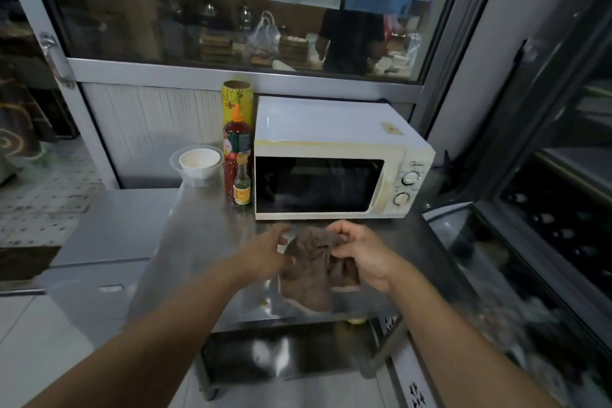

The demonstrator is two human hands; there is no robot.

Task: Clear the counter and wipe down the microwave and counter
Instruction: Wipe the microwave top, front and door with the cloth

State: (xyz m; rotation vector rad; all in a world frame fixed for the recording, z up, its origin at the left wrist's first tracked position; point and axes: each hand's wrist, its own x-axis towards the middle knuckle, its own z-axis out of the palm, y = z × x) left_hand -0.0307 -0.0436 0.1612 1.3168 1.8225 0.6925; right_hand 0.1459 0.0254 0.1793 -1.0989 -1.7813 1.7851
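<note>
- Head view, centre: a crumpled brown cloth [311, 270] with a pale hem is held up in front of the person, above the front part of a brushed stainless-steel counter [198, 242]; its lower end hangs free.
- Head view, right hand [359, 255]: the fingers are curled and pinch the upper right folds of the cloth, and the rest of that side is bunched against the palm.
- Head view, left hand [265, 250]: it reaches in from the left with the fingers loosely extended toward the cloth's upper left edge; the fingertips lie at the fabric, but whether they grip it cannot be told.
- Head view, rear of counter: a white box-shaped microwave oven [334, 159] with a dark glass door and two round dials at the right stands against the back panel, door closed, yellowish staining along its upper front edge.
- Head view, just left of the microwave: a small clear glass bottle with a yellow label [242, 184] stands in front, a tall red sauce bottle with an orange nozzle [235, 146] behind it, and a yellow cylindrical can [237, 99] at the back, all upright.
- Head view, further left: a white bowl [200, 161] sits inside a clear plastic container [195, 175] near the bottles.
- Head view, background: a glass window [231, 3] above the counter shows a dim room beyond.
</note>
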